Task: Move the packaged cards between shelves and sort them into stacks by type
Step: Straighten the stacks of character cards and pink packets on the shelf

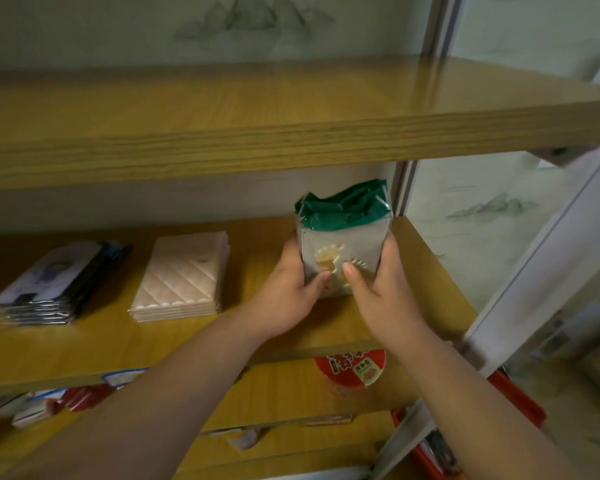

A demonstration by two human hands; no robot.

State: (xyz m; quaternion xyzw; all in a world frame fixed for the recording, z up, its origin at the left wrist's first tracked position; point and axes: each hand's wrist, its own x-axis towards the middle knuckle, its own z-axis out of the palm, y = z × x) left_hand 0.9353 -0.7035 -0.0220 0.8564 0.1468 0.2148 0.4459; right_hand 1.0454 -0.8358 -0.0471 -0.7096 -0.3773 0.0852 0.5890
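Note:
Both hands clasp a stack of white card packs with green tops (345, 237) at the right end of the middle shelf (426, 271). My left hand (293, 292) presses its left side, thumb on the front. My right hand (378, 282) grips its right side, thumb also on the front. The stack's lower edge is hidden behind my hands. A flat stack of pink quilted card packs (184, 275) lies in the shelf's middle. A stack of dark-edged packs with pale fronts (52, 282) lies at the left.
An upper wooden shelf (291, 133) overhangs the work area. On the shelf below sit a red-lidded round tub (350, 368) and loose red and blue packets (73, 396). A white frame post (541, 254) and red bin (520, 403) stand at the right.

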